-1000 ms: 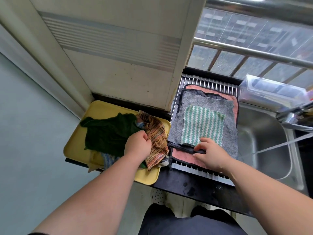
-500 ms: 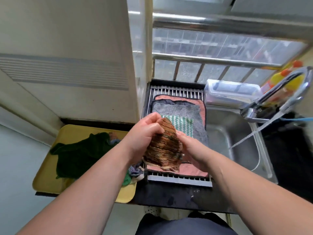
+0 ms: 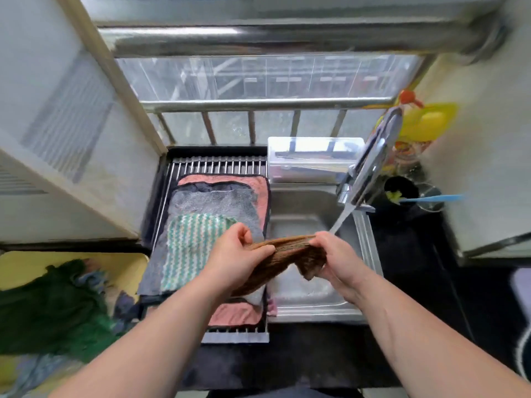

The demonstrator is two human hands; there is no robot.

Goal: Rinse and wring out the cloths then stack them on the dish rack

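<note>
Three cloths already lie flat on the dish rack (image 3: pixel 218 166): a pink cloth (image 3: pixel 230 181) at the bottom, a grey cloth (image 3: pixel 212 206) on it, and a green-and-white cloth (image 3: pixel 191 239) on top. To the right of the rack is the sink (image 3: pixel 304 209), and water runs from the tap (image 3: pixel 370 165) in a slanting stream (image 3: pixel 342 218). To the left, the yellow tray (image 3: pixel 57 265) holds a dark green cloth (image 3: pixel 48 311) and some blurred scraps beside it.

The brown striped cloth (image 3: pixel 290 249) is what has moved. A second ago it lay on the tray under the left hand while the right hand rested on the stack. Half a second ago both hands had it above the rack. Now it hangs stretched between them over the sink's left side.

The left hand (image 3: pixel 232 254) pinches one end, with fingers and thumb closed on the fabric. The right hand (image 3: pixel 336 254) is curled round the other end. The stream ends just by the right hand's fingers, and I cannot tell whether it is wetting the cloth yet.

I judge that rinsing of the fourth cloth is about to begin, with wringing and stacking to follow. The cloths on the tray remain to be done.
</note>
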